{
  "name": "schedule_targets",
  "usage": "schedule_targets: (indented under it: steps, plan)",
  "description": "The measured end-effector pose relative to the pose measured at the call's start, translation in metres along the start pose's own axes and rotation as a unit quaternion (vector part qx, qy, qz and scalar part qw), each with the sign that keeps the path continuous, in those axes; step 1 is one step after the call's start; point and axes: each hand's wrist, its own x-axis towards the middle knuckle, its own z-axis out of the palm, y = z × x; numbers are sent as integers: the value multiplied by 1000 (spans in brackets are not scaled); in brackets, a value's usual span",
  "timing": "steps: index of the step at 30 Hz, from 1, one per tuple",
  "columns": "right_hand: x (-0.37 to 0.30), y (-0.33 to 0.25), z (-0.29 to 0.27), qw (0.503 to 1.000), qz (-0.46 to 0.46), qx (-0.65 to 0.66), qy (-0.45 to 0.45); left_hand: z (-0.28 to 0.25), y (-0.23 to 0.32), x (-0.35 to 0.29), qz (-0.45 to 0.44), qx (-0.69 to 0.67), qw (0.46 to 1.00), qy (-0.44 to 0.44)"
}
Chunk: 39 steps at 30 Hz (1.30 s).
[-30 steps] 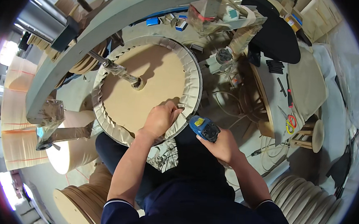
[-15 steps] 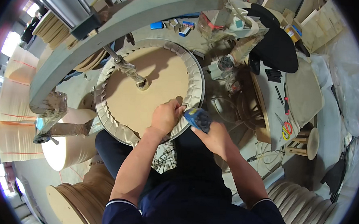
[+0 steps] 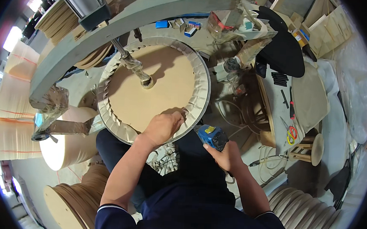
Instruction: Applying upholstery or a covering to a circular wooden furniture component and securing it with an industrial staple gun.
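Note:
A round panel with a tan board (image 3: 168, 78) lies before me, pleated beige fabric (image 3: 200, 80) folded inward over its rim. At its near right edge my left hand (image 3: 163, 126) is closed, fingers pinching the folded fabric. My right hand (image 3: 227, 156) grips a blue staple gun (image 3: 212, 136) with a yellow patch, held just off the rim to the right; its handle is mostly hidden in my palm. A plastic-wrapped rod (image 3: 138, 70) comes down from above and meets the board near its middle.
A thick grey curved machine arm (image 3: 126, 22) spans over the panel's far side. To the right, a bench holds scissors (image 3: 291, 134), a screwdriver (image 3: 292, 105) and black strips (image 3: 280, 79). Small blue boxes (image 3: 191, 30) lie beyond. Stacked round boards (image 3: 71, 200) stand lower left.
My right hand has drawn the staple gun back from the rim, down and to the right. My left hand has shifted slightly down and left, still at the fabric.

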Motion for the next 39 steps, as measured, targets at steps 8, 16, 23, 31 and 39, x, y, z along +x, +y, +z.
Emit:
schedule_targets:
  steps: [8, 16, 23, 31, 39]
  plan:
    - [16, -17, 10, 999, -36, 19, -26, 15, -9, 8, -104, -48, 989, 90]
    - [33, -41, 22, 995, -83, -62, -1, 18, -6, 14, -102, -46, 984, 135]
    - [8, -5, 12, 997, -40, 57, 20, 10, 7, -8, 3, -88, 985, 146]
    - [-8, -7, 10, 999, 14, -43, -12, -4, -8, -18, 14, 1, 1000, -15]
    - [6, -17, 21, 997, -70, 4, -26, 6, -9, -6, -119, -46, 990, 55]
